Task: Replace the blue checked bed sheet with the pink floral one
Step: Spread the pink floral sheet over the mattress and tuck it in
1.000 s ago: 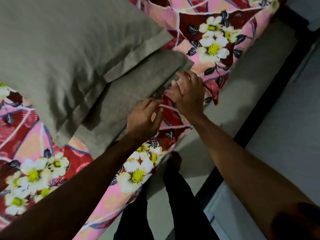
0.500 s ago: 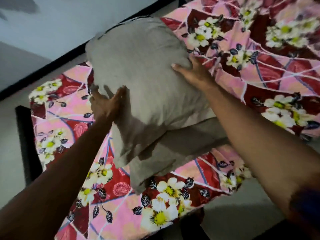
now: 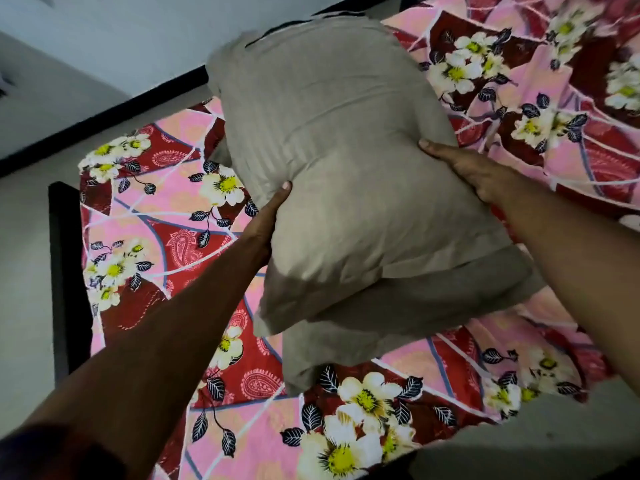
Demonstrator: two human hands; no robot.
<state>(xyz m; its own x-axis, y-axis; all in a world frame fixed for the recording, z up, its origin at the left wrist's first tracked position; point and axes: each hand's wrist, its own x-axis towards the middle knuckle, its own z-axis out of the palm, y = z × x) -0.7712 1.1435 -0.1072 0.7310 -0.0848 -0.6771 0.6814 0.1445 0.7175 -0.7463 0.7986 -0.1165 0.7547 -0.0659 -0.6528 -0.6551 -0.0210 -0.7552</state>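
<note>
So the pink floral sheet (image 3: 263, 427) is on the bed and covers the mattress right out to the near edge, big white and yellow flowers all over it. A grey lower pillow (image 3: 398, 327) lies flat on the sheet, a bit right of the middle. On top of it sits a second grey pillow (image 3: 346, 143), tilted up, caught between both hands. The left hand (image 3: 265, 225) is pressed into its left side with the thumb (image 3: 284, 190) flat on the fabric; the other fingers are tucked behind, so I can't tell how they sit. The right hand (image 3: 474, 169) lies against the right side, fingers straight and close together. Off left there's the black bed frame (image 3: 65, 271), pale floor (image 3: 24, 271), and farther back a black skirting strip (image 3: 104, 116) under a light wall (image 3: 121, 36).
</note>
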